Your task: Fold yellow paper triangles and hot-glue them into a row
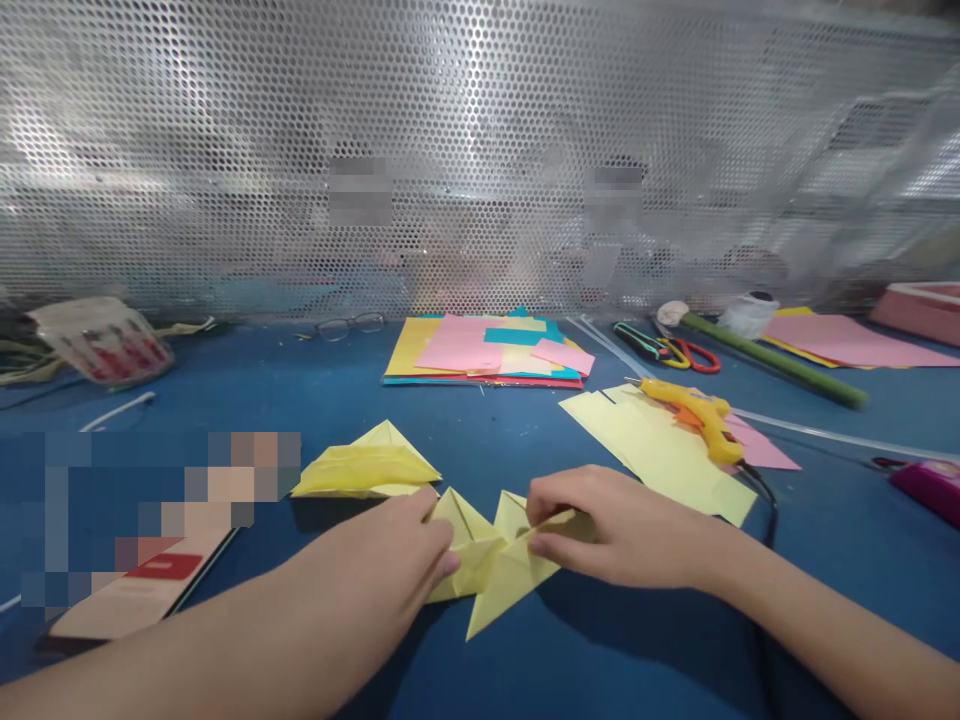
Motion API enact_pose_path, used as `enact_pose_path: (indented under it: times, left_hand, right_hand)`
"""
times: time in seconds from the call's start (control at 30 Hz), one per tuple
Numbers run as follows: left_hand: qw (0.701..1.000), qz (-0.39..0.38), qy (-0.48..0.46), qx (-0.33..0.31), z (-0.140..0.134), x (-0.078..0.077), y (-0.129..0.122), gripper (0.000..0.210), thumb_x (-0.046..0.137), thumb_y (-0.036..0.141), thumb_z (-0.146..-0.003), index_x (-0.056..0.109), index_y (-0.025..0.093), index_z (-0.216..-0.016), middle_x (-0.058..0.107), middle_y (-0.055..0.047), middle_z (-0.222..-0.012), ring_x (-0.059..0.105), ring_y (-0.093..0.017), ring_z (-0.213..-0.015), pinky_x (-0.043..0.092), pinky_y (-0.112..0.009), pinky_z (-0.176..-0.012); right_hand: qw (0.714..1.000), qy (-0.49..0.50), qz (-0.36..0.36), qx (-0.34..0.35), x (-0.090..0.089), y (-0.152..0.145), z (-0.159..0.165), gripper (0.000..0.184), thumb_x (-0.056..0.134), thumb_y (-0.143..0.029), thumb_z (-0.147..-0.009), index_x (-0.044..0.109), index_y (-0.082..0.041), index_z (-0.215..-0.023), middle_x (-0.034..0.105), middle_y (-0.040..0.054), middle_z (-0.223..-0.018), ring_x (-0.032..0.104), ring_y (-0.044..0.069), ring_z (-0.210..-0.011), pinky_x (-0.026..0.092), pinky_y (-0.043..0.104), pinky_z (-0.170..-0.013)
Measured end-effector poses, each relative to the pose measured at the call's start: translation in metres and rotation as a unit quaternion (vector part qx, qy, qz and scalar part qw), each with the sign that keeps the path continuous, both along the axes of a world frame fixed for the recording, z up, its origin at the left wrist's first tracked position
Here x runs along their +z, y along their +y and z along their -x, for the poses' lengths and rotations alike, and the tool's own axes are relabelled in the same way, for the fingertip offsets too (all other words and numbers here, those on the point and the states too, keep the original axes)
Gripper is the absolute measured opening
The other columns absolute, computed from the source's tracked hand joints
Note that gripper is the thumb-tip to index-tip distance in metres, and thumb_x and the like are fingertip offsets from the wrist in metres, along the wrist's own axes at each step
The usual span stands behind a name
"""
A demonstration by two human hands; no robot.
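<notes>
Between my hands is a folded piece of yellow paper (491,560) with several pointed flaps, raised a little over the blue table. My left hand (405,550) is closed on its left side, thumb and fingers pressed together. On its right side, my right hand (592,525) pinches a flap between thumb and fingers. Part of the paper is hidden behind both hands. Just beyond my left hand lies another folded yellow paper shape (367,462), boat-like with a peaked back.
A yellow glue gun (694,415) rests on pale yellow sheets (637,440), its black cord trailing forward. Behind are stacked coloured papers (480,350), scissors (694,355), a green stick (780,362) and eyeglasses (351,326). A phone (150,585) lies left. A perforated metal panel (480,150) closes the back.
</notes>
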State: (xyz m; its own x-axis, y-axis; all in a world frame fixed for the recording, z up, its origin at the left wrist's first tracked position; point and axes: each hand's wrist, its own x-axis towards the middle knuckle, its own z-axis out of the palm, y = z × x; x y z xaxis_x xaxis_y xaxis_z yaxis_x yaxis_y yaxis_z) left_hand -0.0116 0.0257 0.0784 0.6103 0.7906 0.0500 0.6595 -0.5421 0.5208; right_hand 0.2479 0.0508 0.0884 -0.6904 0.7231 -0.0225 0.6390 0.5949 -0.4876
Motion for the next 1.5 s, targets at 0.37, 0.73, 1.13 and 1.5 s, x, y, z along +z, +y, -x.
enact_pose_path:
  times: [0.37, 0.73, 1.13, 1.5]
  left_hand:
    - [0.996, -0.034, 0.04, -0.071, -0.02, 0.014, -0.002, 0.036, 0.034, 0.019, -0.09, 0.068, 0.028, -0.081, 0.067, -0.008, -0.088, 0.046, -0.028, -0.123, 0.027, -0.049, -0.113]
    - [0.996, -0.006, 0.073, -0.043, -0.014, -0.013, 0.012, 0.008, 0.051, 0.023, -0.082, 0.056, 0.023, -0.075, 0.061, -0.008, -0.101, 0.052, -0.025, -0.095, 0.042, -0.036, -0.082]
    - [0.987, 0.14, 0.077, 0.009, -0.018, 0.003, 0.012, 0.02, 0.037, 0.025, -0.091, 0.057, 0.027, -0.092, 0.056, 0.004, -0.074, 0.05, -0.015, -0.064, 0.033, -0.028, -0.058]
    - [0.991, 0.132, 0.021, -0.005, -0.023, -0.003, 0.021, 0.015, 0.045, 0.013, -0.076, 0.056, 0.023, -0.081, 0.057, 0.003, -0.079, 0.05, -0.015, -0.071, 0.035, -0.025, -0.064]
  right_hand:
    - [0.999, 0.018, -0.009, 0.036, -0.004, -0.001, 0.003, 0.025, 0.057, -0.039, -0.091, 0.058, -0.02, -0.075, 0.059, -0.0033, -0.069, 0.049, 0.01, -0.061, 0.032, 0.023, -0.057]
    - [1.0, 0.004, -0.018, 0.008, -0.008, 0.0, 0.006, 0.022, 0.053, -0.03, -0.092, 0.06, -0.02, -0.074, 0.061, -0.001, -0.069, 0.051, 0.012, -0.062, 0.034, 0.024, -0.058]
    - [1.0, 0.001, 0.014, -0.024, -0.011, 0.0, 0.008, 0.011, 0.055, -0.027, -0.09, 0.063, -0.021, -0.086, 0.07, -0.001, -0.079, 0.061, 0.013, -0.068, 0.036, 0.022, -0.059]
    - [0.999, -0.001, 0.026, -0.03, -0.011, -0.001, 0.008, 0.011, 0.054, -0.027, -0.089, 0.062, -0.021, -0.085, 0.071, -0.001, -0.084, 0.062, 0.013, -0.072, 0.037, 0.023, -0.061]
